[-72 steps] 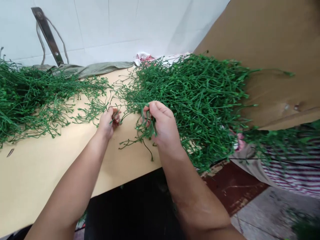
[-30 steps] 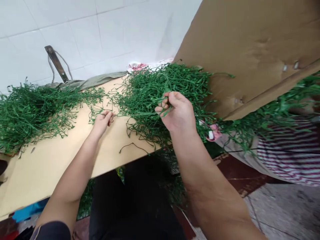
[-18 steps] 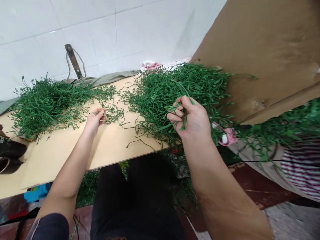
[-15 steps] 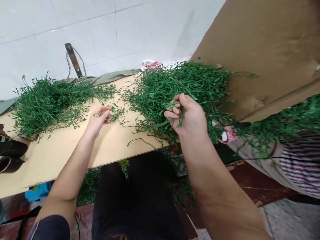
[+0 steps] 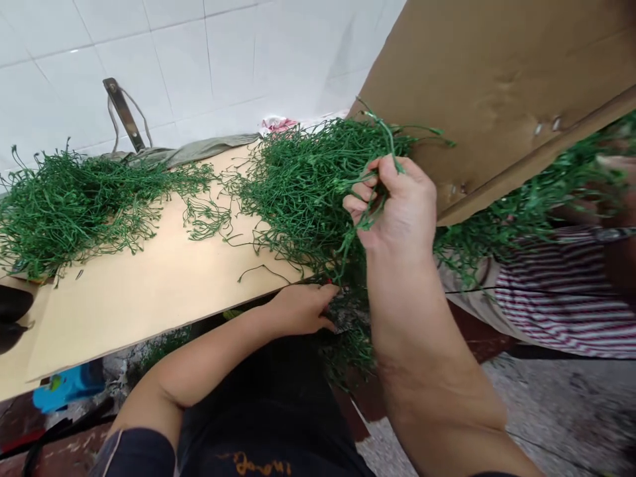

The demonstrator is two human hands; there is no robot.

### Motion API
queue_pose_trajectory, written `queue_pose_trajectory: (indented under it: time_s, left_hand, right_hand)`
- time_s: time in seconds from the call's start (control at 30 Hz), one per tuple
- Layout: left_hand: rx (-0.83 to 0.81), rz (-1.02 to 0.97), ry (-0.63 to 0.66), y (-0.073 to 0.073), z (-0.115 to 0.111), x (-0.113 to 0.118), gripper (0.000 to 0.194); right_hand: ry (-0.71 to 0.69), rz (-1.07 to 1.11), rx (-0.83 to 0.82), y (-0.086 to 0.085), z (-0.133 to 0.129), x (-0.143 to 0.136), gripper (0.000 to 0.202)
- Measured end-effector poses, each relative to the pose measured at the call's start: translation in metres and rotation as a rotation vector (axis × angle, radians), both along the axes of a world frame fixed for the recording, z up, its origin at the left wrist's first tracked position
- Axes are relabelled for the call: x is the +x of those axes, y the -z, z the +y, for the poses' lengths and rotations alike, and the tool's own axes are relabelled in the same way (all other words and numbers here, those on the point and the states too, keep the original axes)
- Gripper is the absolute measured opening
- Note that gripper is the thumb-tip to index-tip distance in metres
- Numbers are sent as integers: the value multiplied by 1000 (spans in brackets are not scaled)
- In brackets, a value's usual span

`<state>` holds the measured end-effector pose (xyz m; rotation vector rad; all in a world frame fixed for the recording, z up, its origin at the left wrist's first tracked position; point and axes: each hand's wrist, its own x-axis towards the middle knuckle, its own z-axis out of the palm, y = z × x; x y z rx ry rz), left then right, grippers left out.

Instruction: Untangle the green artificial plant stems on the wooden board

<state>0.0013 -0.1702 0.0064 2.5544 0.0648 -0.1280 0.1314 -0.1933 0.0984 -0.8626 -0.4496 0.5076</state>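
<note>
My right hand [image 5: 397, 199] is closed around several green stems [image 5: 385, 129] at the right side of the large green pile [image 5: 303, 179]. Some stems stick up above the fist and others hang below it. My left hand [image 5: 308, 309] is just past the front edge of the light board [image 5: 149, 291], under the hanging stems. Its thumb and a finger are apart, and nothing shows between them. A small loose bunch [image 5: 206, 218] lies on the board between the two piles.
Another green pile [image 5: 59, 205] covers the board's left part. A big cardboard sheet [image 5: 487, 86] leans at the right. Beyond it sits a person in a striped garment [image 5: 556, 298] with more stems. Dark cups [image 5: 12, 305] stand at the left edge.
My left hand has moved right and down, from the board's middle to beyond its front edge. My right hand has risen slightly with its stems. The view has shifted right.
</note>
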Motion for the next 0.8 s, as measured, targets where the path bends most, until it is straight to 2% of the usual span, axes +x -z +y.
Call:
queue_pose_trajectory:
  time_s: [0.07,0.13,0.27,0.33,0.4,0.47,0.63,0.7,0.8]
  left_hand:
    - [61,19,42,0,-7,6,59]
    - [118,-15,62,-3,-11,7,54]
    - [113,-160,-4,-16,6,-5,36]
    - [73,-243,-141,-24,25,-11,29]
    - [60,-319,-352,-30,48,-16,28]
    - [152,-322,-520,-32,72,-21,30]
    - [388,-16,-718,-19,127,-37,44]
    - [454,35,-794,-16,144,-46,44]
    - [478,50,-923,-20,164,-59,45]
  right_hand:
    - [50,7,-7,0,-6,5,23]
    - [106,-2,6,1,-12,12,22]
    - [180,-17,53,2,-26,25,20]
    - [194,-8,71,3,-32,29,19]
    - [195,1,92,3,-35,31,19]
    - [181,15,103,4,-35,29,18]
    - [147,7,92,8,-27,18,21]
    - [132,-16,75,10,-25,15,21]
    - [103,-50,26,14,-20,11,19]
